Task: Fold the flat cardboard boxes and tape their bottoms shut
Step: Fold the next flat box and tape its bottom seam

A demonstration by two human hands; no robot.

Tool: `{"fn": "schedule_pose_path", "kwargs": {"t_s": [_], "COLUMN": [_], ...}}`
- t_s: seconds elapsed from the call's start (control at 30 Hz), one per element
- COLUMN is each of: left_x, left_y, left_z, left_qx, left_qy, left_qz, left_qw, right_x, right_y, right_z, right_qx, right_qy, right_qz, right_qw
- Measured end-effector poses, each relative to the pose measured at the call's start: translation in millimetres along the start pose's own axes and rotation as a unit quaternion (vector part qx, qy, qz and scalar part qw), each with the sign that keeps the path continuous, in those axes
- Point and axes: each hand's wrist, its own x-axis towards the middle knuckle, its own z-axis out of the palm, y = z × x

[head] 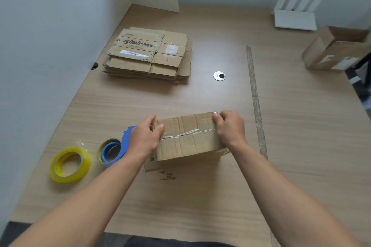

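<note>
Brown cardboard box (188, 142), clear-taped seam up, sits on light wooden desk (200, 196). Left hand (143, 140) fingers (160, 127) curl round its left end; right hand (229, 126) fingers (217, 117) grip its right end. Blue tape dispenser (114, 149) and yellow tape roll (70, 164) lie just left of left fingers. Stack of flat cardboard boxes (148, 54) lies well beyond.

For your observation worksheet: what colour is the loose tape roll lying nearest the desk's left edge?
Yellow; the tape roll shows best in the head view.
</note>
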Motion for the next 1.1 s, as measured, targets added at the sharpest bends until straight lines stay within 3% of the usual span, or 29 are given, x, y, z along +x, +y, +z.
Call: {"fn": "schedule_pose_path", "kwargs": {"t_s": [0.2, 0.4, 0.53, 0.67, 0.9, 1.1], "left_x": [-8, -7, -11, -19, -14, -9], "left_y": [-13, -2, 6, 6, -1, -15], "left_z": [7, 14, 21, 31, 27, 12], "left_qx": [-0.060, -0.025, -0.007, -0.009, -0.012, -0.013], "left_qy": [0.015, 0.052, -0.033, -0.007, 0.030, -0.009], "left_qz": [-0.019, -0.013, -0.063, -0.032, -0.003, 0.031], "left_qw": [0.998, 0.998, 0.997, 0.999, 0.999, 0.999], "right_x": [-6, -20, -40, -40, -33, -28], "right_y": [-1, -6, -10, -9, -8, -1], "right_z": [0, -3, 14, 19, 20, 14], "right_qx": [0.002, -0.175, -0.119, -0.068, -0.028, 0.026], "right_qy": [0.007, -0.020, -0.112, -0.074, -0.038, -0.037], "right_qz": [-0.013, -0.020, -0.007, 0.037, 0.020, 0.016], "right_qw": [1.000, 0.984, 0.987, 0.994, 0.999, 0.999]}}
